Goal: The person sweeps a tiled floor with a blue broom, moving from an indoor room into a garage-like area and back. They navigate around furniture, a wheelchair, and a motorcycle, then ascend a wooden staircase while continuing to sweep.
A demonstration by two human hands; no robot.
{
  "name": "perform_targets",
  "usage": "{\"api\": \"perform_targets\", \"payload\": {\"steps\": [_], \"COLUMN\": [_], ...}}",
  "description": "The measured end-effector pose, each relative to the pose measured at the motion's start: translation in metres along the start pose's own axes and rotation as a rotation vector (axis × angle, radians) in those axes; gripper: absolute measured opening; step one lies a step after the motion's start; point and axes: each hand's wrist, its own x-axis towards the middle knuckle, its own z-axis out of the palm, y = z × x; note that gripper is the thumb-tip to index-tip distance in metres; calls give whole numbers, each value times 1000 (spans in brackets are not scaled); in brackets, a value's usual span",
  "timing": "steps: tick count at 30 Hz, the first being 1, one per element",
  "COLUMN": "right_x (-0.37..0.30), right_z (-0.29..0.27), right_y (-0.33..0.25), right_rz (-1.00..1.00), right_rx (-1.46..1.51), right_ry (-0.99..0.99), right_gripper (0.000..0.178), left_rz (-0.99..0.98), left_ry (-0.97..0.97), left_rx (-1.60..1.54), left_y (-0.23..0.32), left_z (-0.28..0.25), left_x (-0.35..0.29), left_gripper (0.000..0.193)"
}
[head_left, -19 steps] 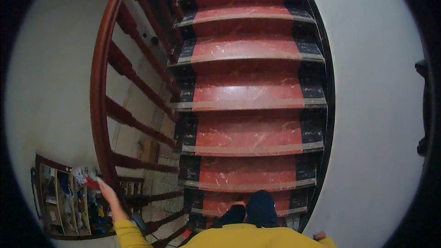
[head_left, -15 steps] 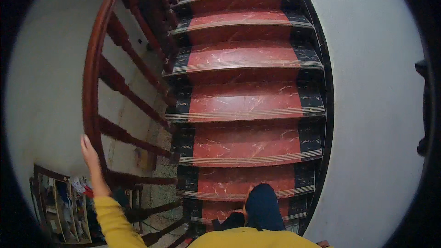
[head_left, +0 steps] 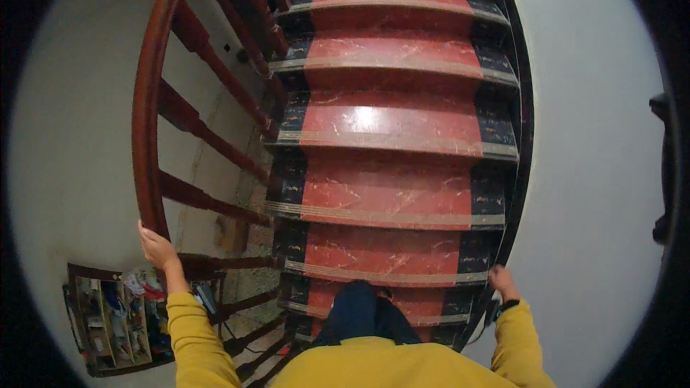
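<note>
My left hand [head_left: 155,246] lies on the dark red wooden handrail [head_left: 146,122] at the left, its fingers over the rail's outer side. On the right, my right hand [head_left: 504,283] hangs beside the staircase's black side border, fingers curled, with nothing visible in them. A dark band [head_left: 510,305] circles that wrist. Both arms wear yellow sleeves. Beneath me, my legs in dark trousers [head_left: 356,312] stand over the red stair treads [head_left: 388,179], which have black ends and pale ridged edges. My feet are mostly hidden.
Turned wooden balusters [head_left: 208,201] run below the handrail. A pale wall [head_left: 589,172] rises along the right. At the lower left, a wooden shelf unit [head_left: 93,273] holds mixed items. Beside my left forearm shows a flat grey-blue thing [head_left: 205,297].
The steps have shifted in view as my body moves along the stairs. My left hand has settled more over the handrail. My right hand and forearm have come up into view.
</note>
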Motion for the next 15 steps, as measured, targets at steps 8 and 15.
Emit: {"api": "perform_targets", "payload": {"steps": [8,15], "right_x": [143,118], "right_z": [-283,-429], "right_y": [-315,-412], "right_rz": [-601,-509], "right_rx": [517,396], "right_ry": [548,480], "right_gripper": [21,23], "left_rz": [-101,-637], "left_ry": [-8,-225], "left_rx": [116,-94], "left_y": [-7,28], "left_z": [5,9], "left_x": [2,69], "left_gripper": [39,44]}}
